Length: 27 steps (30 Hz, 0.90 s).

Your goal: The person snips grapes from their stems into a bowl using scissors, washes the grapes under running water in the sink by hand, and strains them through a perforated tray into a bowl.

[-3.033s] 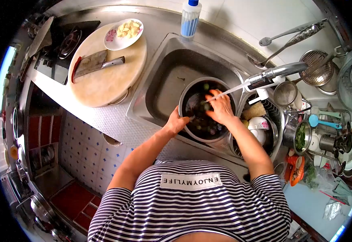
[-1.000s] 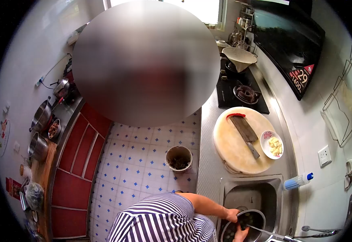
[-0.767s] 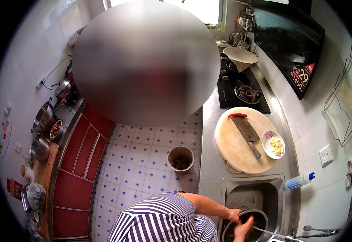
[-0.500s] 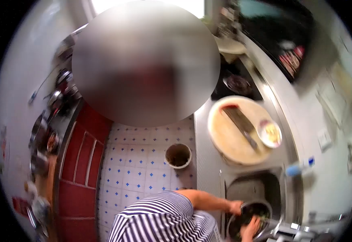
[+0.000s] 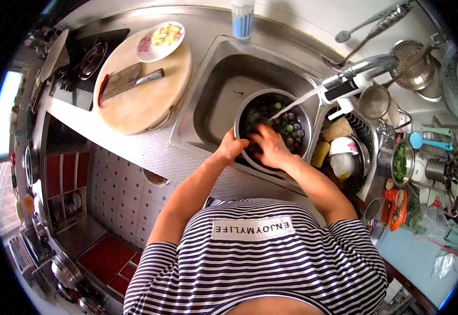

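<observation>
Left hand (image 5: 231, 147): pinching the near-left rim of the bowl (image 5: 238, 116); a firm hold there should stop it turning. Right hand (image 5: 269, 147): fingers spread inside, tips blurred; best swept gently up from the bottom, no squeezing. Purple and green fruit (image 5: 292, 128): in the bowl, at the sink's (image 5: 223, 107) right end; each piece probably wants turning under the water (image 5: 298, 103). Tap (image 5: 336, 84): running; moderate flow should limit splashing.

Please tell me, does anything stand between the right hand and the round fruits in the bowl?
Nothing visible does: the right hand reaches inside the bowl, close to the round fruits. The water stream enters beyond the hand, apparently not blocking it.
</observation>
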Available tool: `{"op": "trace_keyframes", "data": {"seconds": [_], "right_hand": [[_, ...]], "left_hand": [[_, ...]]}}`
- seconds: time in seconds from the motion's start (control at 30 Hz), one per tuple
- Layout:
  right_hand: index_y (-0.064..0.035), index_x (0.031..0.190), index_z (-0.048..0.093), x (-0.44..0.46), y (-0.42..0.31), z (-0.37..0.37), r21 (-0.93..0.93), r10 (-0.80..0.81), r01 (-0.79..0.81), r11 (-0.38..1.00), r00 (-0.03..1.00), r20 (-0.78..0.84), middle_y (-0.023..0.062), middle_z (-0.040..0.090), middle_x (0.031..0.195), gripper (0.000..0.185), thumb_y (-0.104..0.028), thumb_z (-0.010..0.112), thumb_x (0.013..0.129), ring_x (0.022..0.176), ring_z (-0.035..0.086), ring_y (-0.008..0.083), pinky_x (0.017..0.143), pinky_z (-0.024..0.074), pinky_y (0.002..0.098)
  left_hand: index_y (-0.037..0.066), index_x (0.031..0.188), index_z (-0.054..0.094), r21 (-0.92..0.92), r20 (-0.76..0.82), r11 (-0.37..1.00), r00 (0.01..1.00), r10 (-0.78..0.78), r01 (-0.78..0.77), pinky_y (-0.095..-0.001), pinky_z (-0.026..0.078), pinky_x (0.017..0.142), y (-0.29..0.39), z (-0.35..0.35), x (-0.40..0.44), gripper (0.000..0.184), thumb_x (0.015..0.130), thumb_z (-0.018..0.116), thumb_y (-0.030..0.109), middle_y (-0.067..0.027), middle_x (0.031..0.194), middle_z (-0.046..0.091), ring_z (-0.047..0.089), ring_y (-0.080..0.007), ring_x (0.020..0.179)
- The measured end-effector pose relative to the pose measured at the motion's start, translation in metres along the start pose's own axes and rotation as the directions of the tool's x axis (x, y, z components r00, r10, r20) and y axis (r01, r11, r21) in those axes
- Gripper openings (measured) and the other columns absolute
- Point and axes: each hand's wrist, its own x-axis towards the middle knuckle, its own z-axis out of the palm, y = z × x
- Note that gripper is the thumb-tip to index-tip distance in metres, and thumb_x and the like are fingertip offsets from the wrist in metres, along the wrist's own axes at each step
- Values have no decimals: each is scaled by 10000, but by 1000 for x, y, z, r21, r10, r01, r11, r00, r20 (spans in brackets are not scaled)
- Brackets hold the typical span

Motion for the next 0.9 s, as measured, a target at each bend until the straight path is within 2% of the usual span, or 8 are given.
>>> {"op": "trace_keyframes", "data": {"seconds": [0.1,0.23,0.3,0.43,0.5,0.6,0.67,0.9], "right_hand": [[-73,1173,508,-19,23,-19,-156,-61,86,984,986,157,157,404,1263,648,-131,747,573,1183,386,322,942,356,449],[-32,1142,504,2,14,-8,-54,202,-208,977,975,-96,169,414,1223,556,-84,700,624,1140,403,345,898,378,446],[-26,1170,486,2,-1,10,7,120,-121,993,978,-172,172,392,1264,586,-77,689,623,1184,369,353,958,359,438],[-11,1169,515,-17,15,-30,311,-34,-55,949,962,272,191,449,1226,555,-89,656,638,1124,453,346,957,392,370],[-8,1073,569,-15,37,-46,297,41,-84,951,988,149,179,519,1144,420,-79,632,664,1020,529,334,837,458,377],[-14,1049,561,10,50,-47,257,235,-217,942,971,-42,168,529,1099,407,-101,656,664,976,537,339,775,468,398],[-46,948,547,29,45,-30,-38,158,-185,982,912,-378,148,542,935,278,-126,645,700,863,552,332,694,485,412],[-58,829,480,38,54,-16,-206,181,-217,954,967,-177,124,494,855,235,-100,652,675,774,543,319,657,479,423]], "left_hand": [[-28,1006,536,-19,-11,1000,1000,10,-10,-303,434,599,4,2,-2,349,657,542,-10,-65,772,561,520,-170,669],[-58,923,555,-2,2,1000,1000,30,-30,-312,426,589,1,-1,-4,262,670,548,13,-72,739,562,521,-179,649],[-56,914,553,7,-15,999,998,54,-53,-313,418,580,3,1,-4,255,671,552,22,-75,732,558,519,-177,646],[-54,925,546,6,-5,999,999,41,-41,-315,404,570,10,1,-8,264,672,552,20,-66,711,533,498,-174,637],[-53,932,544,-3,-22,1000,999,24,-24,-315,400,569,13,5,-12,269,673,552,18,-62,705,525,490,-173,634],[-53,937,539,5,-46,999,998,51,-51,-312,398,575,16,4,-11,270,676,552,17,-52,701,515,480,-170,632],[-43,1164,461,48,12,999,1000,-26,26,-307,444,788,13,0,-8,498,669,523,-34,-105,960,575,547,-206,854],[-36,1162,464,11,24,1000,999,-30,29,-311,443,799,15,1,-10,502,665,529,-42,-117,991,581,551,-207,881]]}}
